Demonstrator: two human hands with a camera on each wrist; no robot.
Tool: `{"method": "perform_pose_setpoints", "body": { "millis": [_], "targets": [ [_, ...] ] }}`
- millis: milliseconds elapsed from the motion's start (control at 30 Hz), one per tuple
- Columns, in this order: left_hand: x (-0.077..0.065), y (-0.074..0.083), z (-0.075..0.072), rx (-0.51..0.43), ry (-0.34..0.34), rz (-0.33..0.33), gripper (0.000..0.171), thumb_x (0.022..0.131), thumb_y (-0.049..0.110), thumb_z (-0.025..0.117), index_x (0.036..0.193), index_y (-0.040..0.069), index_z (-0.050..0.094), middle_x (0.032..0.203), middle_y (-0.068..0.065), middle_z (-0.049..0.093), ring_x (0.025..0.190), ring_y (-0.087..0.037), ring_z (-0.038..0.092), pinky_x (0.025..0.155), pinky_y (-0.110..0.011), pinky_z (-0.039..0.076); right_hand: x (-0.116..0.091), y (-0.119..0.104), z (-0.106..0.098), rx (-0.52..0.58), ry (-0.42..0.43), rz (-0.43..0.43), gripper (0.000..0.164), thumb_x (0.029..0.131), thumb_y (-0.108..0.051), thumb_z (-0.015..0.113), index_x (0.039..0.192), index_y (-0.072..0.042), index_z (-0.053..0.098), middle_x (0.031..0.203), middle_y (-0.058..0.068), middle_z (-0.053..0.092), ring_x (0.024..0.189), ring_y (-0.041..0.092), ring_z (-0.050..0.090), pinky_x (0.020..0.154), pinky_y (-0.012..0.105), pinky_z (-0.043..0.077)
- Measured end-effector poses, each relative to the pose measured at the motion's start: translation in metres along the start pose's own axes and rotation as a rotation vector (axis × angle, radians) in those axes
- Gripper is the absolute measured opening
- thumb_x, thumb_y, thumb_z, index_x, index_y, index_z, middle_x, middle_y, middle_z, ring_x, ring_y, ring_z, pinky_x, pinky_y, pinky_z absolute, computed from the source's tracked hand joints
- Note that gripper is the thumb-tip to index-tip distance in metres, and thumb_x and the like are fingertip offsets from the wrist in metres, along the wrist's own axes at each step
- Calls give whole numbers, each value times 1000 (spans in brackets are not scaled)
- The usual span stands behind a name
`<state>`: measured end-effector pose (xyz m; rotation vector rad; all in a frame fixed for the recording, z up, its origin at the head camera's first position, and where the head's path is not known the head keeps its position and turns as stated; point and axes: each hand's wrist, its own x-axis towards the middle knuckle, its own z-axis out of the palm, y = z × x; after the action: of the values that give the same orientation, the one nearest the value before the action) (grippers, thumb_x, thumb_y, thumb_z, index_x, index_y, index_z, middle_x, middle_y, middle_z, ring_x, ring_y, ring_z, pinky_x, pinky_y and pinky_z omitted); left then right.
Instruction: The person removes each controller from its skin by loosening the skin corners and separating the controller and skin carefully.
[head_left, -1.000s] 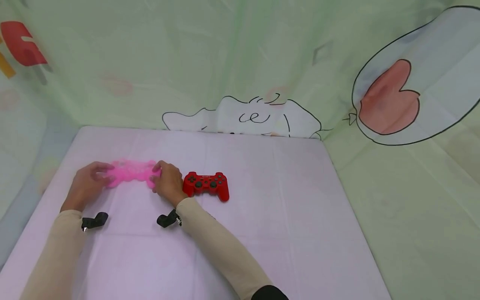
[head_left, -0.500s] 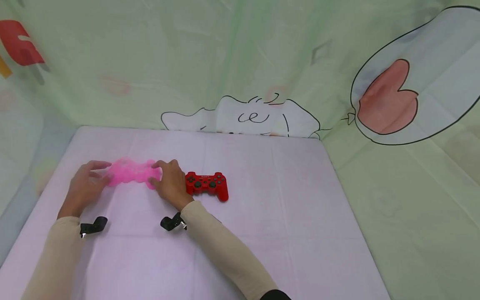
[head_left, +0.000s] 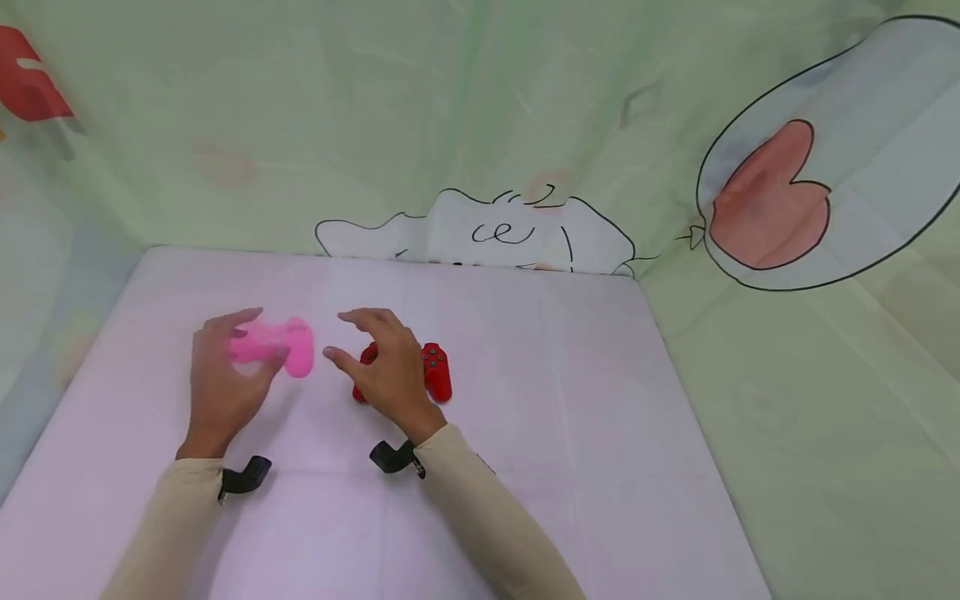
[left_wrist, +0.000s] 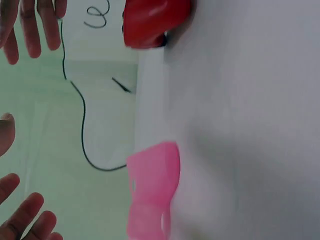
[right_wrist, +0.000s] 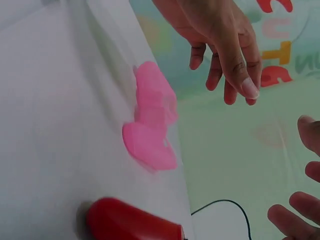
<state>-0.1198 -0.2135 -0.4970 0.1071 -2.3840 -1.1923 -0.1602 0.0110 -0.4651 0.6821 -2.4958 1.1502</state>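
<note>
A pink, soft-looking game controller cover (head_left: 298, 348) lies on the pale table, seen also in the left wrist view as a pink cover (left_wrist: 154, 185). My left hand (head_left: 221, 387) hovers above it with thumb and fingers spread, hiding its left part in the head view. In the right wrist view, that left hand (right_wrist: 222, 45) is apart from the cover (right_wrist: 150, 120). To the right rests a red game controller (head_left: 437, 375) with dark sticks. My right hand (head_left: 393, 371) is raised over it, fingers parted and holding nothing, hiding its middle.
The pale table (head_left: 570, 433) has a fabric wall (head_left: 390, 125) with printed drawings behind it, and fabric at both sides. A black wrist mount (head_left: 247, 477) sticks out from the left wrist, and another mount (head_left: 393, 457) from the right.
Both hands have let go of the pink cover and risen, moving right. The cover, earlier stretched between them, now lies flatter in a controller shape. The red controller stays in place.
</note>
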Motion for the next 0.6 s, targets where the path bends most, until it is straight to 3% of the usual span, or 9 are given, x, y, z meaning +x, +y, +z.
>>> {"method": "perform_pose_setpoints", "body": {
  "millis": [233, 600],
  "targets": [
    [-11, 23, 41, -38, -20, 104, 73, 84, 19, 90, 149, 14, 59, 142, -16, 63, 121, -35, 59, 91, -49, 49, -16, 29, -32, -6, 62, 14, 55, 90, -42, 86, 139, -24, 70, 144, -2, 67, 135, 13, 61, 106, 44, 48],
    [-28, 37, 86, 6, -170, 100, 83, 80, 32, 95, 154, 20, 57, 140, -14, 66, 116, -32, 64, 85, -51, 56, -41, 82, -51, -84, 17, 155, 67, 83, -44, 92, 143, -26, 68, 152, 6, 63, 142, 19, 57, 111, 55, 41]
  ]
}}
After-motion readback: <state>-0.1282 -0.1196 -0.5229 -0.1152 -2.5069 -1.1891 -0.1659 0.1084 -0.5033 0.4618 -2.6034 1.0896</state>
